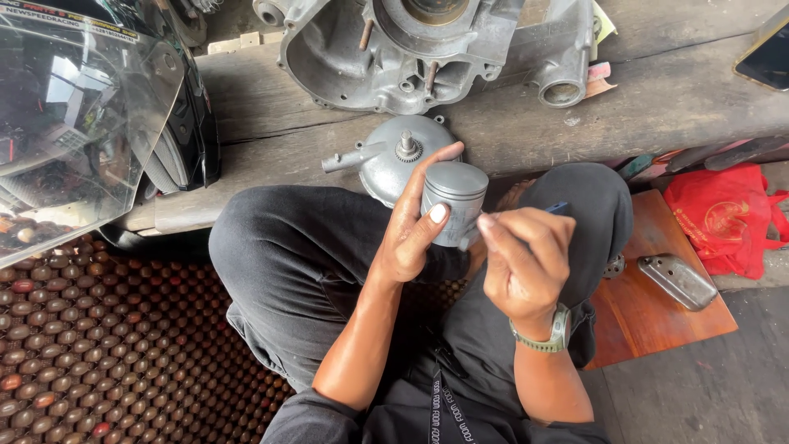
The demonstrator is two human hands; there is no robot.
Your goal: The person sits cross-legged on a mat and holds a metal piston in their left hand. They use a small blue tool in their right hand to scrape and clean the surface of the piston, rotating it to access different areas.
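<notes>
Currently: grey piston (454,201) held upright over lap, crown up, axis approx vertical. Left hand (411,222) wraps it from the left, fingers closed round skirt. Right hand (526,263) just right, pinched on small blue-tipped tool (557,207) touching piston side. Round cover (394,160) behind on bench.

Black clothes, green wristwatch (552,335), bare forearms.
</notes>
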